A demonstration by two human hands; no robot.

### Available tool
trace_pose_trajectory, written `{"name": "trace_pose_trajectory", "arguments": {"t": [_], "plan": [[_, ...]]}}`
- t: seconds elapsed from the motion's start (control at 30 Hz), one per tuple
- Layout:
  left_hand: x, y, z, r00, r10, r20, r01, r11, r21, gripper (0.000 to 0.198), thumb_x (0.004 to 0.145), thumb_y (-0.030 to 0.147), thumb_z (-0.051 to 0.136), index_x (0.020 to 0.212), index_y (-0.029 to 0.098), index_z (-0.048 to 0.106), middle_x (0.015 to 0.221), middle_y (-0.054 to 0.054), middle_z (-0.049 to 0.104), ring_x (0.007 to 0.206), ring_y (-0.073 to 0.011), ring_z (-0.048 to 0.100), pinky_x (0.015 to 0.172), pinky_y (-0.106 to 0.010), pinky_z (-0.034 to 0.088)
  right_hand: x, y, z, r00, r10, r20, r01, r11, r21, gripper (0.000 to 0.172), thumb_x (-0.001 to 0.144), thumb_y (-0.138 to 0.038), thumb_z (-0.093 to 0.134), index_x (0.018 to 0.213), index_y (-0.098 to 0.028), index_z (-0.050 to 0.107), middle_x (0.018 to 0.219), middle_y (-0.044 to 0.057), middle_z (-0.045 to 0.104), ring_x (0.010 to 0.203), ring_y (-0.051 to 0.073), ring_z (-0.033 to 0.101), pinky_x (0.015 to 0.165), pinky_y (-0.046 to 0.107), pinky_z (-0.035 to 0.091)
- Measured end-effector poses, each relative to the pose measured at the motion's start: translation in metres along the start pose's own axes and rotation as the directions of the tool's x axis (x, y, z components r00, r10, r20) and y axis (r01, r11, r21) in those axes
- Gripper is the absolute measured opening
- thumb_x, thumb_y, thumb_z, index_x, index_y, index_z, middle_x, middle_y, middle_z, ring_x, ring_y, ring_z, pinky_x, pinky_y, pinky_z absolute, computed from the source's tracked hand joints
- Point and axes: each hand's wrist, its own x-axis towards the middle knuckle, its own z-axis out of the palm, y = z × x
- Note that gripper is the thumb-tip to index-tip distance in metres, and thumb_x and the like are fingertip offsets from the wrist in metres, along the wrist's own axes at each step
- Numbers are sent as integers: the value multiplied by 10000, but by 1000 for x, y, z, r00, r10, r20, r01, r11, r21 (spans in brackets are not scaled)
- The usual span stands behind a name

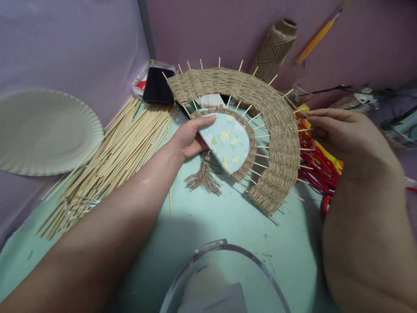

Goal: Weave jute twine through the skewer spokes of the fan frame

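A half-round woven fan of tan jute cord on thin wooden skewers lies flat at the centre of the frame, its broad braided arc curving from upper centre down to lower right. Skewer tips bristle beyond the outer edge, and bare spokes show in the gap between the wide outer band and a narrow inner ring of cord. At its core sits a pale blue half-disc printed with yellow-green blossoms, tilted toward lower right. A frayed jute tassel hangs from the hub, splayed on the mint-green table.
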Motion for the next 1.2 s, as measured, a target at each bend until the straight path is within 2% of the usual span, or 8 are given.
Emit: {"name": "trace_pose_trajectory", "arguments": {"t": [0.1, 0.2, 0.43, 0.53, 0.73, 0.87, 1.1, 1.2], "plan": [[1, -1, 0, 1000, 21, -18, -21, 1000, -2, 372, 726, 208, 627, 1093, 149, 640, 1040, -107, 721, 1124, -341, 598, 1010, -545, 413, -9, -12, -2, 998, 56, -12, -57, 997, -47, 192, 716, -296, 678, 880, -214, 735, 809, 58, 694, 647, 151, 573, 642, 336, 459], [2, -1, 1, 999, 33, -36, -33, 999, 1, 372, 729, 212, 633, 1096, 150, 632, 1059, -111, 713, 1129, -347, 593, 1003, -552, 416, -17, -28, -1, 1000, -22, 4, 22, 952, -304, 215, 739, -337, 656, 886, -207, 744, 868, 65, 707, 744, 187, 589, 720, 355, 454], [1, -2, 4, 998, 41, -52, -41, 999, -1, 377, 738, 197, 641, 1111, 159, 613, 1095, -112, 696, 1146, -341, 579, 1006, -551, 409, -14, -27, 16, 996, -69, 55, 88, 863, -498, 222, 764, -378, 599, 848, -189, 679, 728, 35, 639, 650, 168, 529, 654, 317, 402], [1, -2, 3, 997, 53, -49, -54, 998, -12, 394, 739, 198, 646, 1129, 162, 601, 1127, -119, 685, 1156, -342, 570, 1008, -550, 404, -12, -26, 23, 997, -70, 29, 75, 853, -517, 192, 784, -382, 575, 829, -199, 615, 693, 25, 577, 650, 169, 495, 638, 306, 384], [0, -5, 3, 998, 42, -53, -44, 999, -29, 398, 752, 201, 636, 1146, 170, 594, 1133, -116, 683, 1155, -335, 571, 1005, -548, 407, -11, -24, 34, 971, -241, -10, 201, 832, -517, 121, 806, -319, 555, 827, -200, 561, 975, 95, 591, 913, 224, 518, 814, 331, 388], [-7, -11, 11, 998, 8, -69, -10, 1000, -29, 358, 760, 207, 638, 1115, 174, 607, 1112, -115, 691, 1138, -332, 583, 985, -545, 430, -12, -21, 46, 988, -139, 69, 155, 863, -482, 161, 836, -354, 514, 804, -200, 548, 758, 44, 577, 699, 176, 491, 650, 292, 366], [-55, 12, 24, 963, -216, -162, 254, 926, 280, 210, 739, 254, 709, 907, 136, 666, 882, -152, 719, 980, -303, 655, 912, -455, 493, -6, -4, 54, 971, -37, 237, 152, 858, -490, 217, 815, -379, 549, 694, -200, 532, 672, 40, 565, 628, 174, 471, 613, 306, 346], [-96, 28, 24, 964, -63, -258, 188, 848, 496, 223, 705, 262, 741, 907, 197, 674, 884, -96, 723, 1016, -308, 638, 941, -454, 465, -2, 3, 54, 957, -8, 289, 160, 847, -507, 213, 807, -370, 560, 671, -208, 538, 637, 38, 561, 622, 182, 483, 597, 308, 353]]}}
